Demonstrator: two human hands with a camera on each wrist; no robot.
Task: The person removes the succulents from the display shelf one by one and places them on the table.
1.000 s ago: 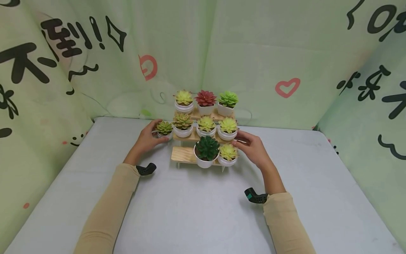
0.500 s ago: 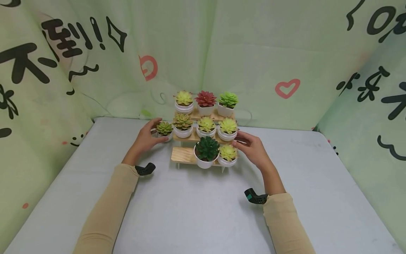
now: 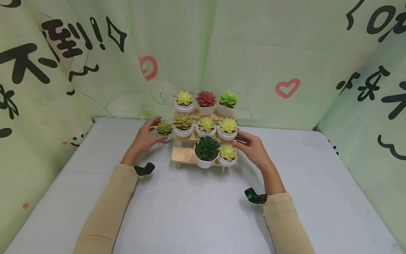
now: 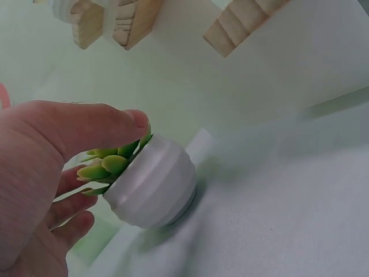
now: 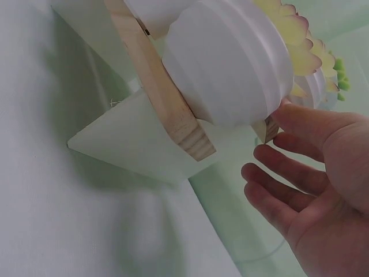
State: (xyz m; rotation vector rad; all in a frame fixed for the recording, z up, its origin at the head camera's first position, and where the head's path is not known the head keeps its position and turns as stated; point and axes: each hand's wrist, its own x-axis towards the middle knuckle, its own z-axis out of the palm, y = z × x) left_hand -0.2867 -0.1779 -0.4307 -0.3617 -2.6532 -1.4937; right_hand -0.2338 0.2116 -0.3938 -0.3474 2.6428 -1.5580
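Your left hand (image 3: 145, 138) sits wide and loose around the small potted succulent (image 3: 164, 129) — thumb to the near side, fingers behind — with the pot on the table (image 3: 203, 208) between them. Your right hand's (image 3: 253, 148) thumb and forefinger meet the wooden stand's (image 3: 181, 155) middle shelf end; you cannot tell whether they pinch it. The yellow-green succulent (image 3: 228, 155) stands just left of that thumb.

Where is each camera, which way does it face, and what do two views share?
Head: on the head, facing forward and down at the plant stand; both sleeves, left hand and right hand show.
Left wrist: on that wrist, facing the small potted plant; part of the left hand shows.
Right wrist: on that wrist, facing a white pot on the plant stand; part of right hand shows.
Head and left wrist share the small potted plant.
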